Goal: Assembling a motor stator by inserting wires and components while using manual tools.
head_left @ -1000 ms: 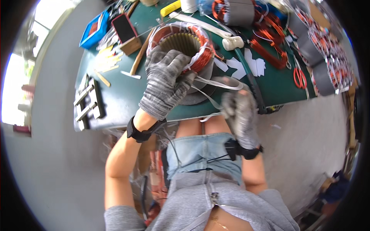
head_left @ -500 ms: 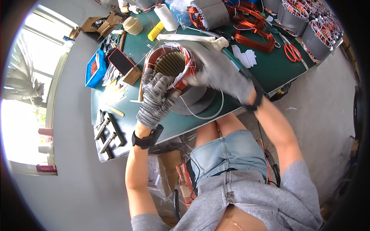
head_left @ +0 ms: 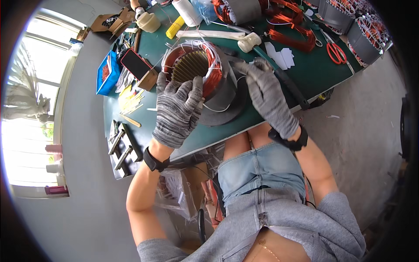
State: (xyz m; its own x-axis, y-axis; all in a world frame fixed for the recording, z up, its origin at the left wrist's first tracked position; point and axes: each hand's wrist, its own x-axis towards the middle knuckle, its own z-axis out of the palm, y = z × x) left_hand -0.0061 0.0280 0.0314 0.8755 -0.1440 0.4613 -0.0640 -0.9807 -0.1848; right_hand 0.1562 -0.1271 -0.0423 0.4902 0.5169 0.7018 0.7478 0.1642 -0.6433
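Observation:
A grey motor stator (head_left: pixel 223 94) stands upright on a round dark base (head_left: pixel 222 117), its ribbed bore facing up. Red-brown copper windings (head_left: pixel 213 77), laced with white cord, ring the top. My left hand (head_left: pixel 176 111), in a grey knitted glove, curls its fingers over the near-left rim of the windings. Right of the stator, my gloved right hand (head_left: pixel 270 96) is raised clear of it, fingers close together. A white cord (head_left: pixel 223 110) loops from the stator's front up to those fingers, which appear to pinch it; the exact grip is partly hidden.
Behind the stator lies a pale-headed mallet (head_left: pixel 249 43). Scissors (head_left: pixel 336 53), paper pieces (head_left: pixel 279 56) and copper coils (head_left: pixel 290 41) are at right, beside other wound stators (head_left: pixel 369 39). At left are a blue bin (head_left: pixel 108 76), a phone (head_left: pixel 135 64) and a metal fixture (head_left: pixel 124 150). Another person's hand (head_left: pixel 139 9) shows far back.
My right hand has swung away from the windings to the right, drawing the cord loop closer to the stator. My left hand has shifted slightly, staying on the rim.

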